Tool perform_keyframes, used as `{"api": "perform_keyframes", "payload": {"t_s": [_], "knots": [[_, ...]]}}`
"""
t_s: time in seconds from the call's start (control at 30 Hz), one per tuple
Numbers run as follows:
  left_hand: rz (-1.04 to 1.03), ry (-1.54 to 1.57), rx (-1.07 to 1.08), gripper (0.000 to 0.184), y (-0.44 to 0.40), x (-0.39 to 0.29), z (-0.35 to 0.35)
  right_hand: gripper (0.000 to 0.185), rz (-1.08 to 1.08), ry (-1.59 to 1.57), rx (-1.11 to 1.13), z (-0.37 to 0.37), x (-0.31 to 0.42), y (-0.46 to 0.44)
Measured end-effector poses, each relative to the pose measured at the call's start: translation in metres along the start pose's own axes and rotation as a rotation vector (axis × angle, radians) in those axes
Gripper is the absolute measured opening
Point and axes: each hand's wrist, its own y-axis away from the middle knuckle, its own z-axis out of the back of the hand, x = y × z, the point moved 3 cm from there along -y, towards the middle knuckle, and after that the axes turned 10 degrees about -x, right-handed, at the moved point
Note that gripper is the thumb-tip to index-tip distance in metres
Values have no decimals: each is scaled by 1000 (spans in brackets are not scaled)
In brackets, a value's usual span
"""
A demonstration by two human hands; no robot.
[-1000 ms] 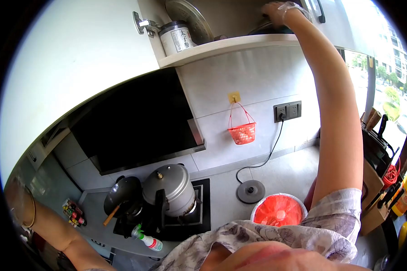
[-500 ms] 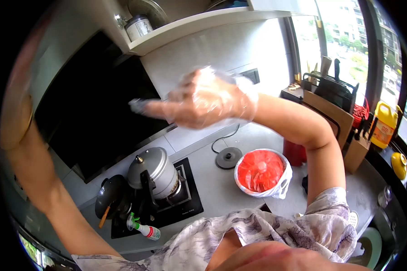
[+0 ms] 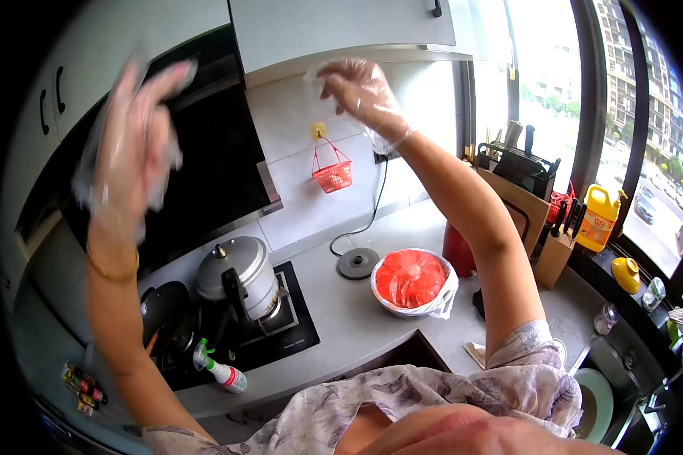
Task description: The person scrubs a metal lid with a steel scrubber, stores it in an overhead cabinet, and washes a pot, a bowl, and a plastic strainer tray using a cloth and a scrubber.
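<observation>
My left hand [image 3: 133, 136], in a clear plastic glove, is raised before the black range hood [image 3: 205, 159]. Its fingers are spread, slightly blurred, and hold nothing. A yellow bracelet [image 3: 114, 265] circles that wrist. My right hand [image 3: 357, 89], also gloved in clear plastic, is up just below the closed wall cabinet [image 3: 341, 26]. Its fingers are bent but apart, with nothing seen between them. Below it, a red basket [image 3: 332, 176] hangs from a wall hook.
On the stove [image 3: 300, 337] stand a pressure cooker [image 3: 239, 277] and a dark wok [image 3: 163, 307], with a spray bottle [image 3: 224, 373] in front. A bowl covered in red plastic [image 3: 411, 279], a knife block [image 3: 555, 258] and a yellow jug [image 3: 598, 220] are further right.
The cabinet that stood open is now closed. My right hand has come down out of it, then moved up and back from the hood. My left hand has swung inward into fuller view.
</observation>
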Motion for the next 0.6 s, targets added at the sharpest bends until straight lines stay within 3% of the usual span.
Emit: {"api": "perform_keyframes", "payload": {"t_s": [0.07,0.1,0.13,0.17,0.23,0.3,0.43,0.6], "knots": [[133,18,-88,86,35,15,25,28,34,109,61,-7,2,20],[167,43,13,97,50,23,38,27,95,155,87,-13,-4,29],[203,118,92,103,67,29,46,25,-20,239,155,-16,-3,41],[239,194,173,110,85,35,52,24,5,302,239,-17,-1,54],[275,322,203,119,118,41,47,23,-47,354,359,-17,-1,87],[289,502,181,134,147,54,39,21,173,448,415,-12,5,124],[223,786,181,141,188,91,12,19,227,659,580,20,33,202],[77,830,390,130,210,109,0,21,365,726,484,74,108,258]]}}
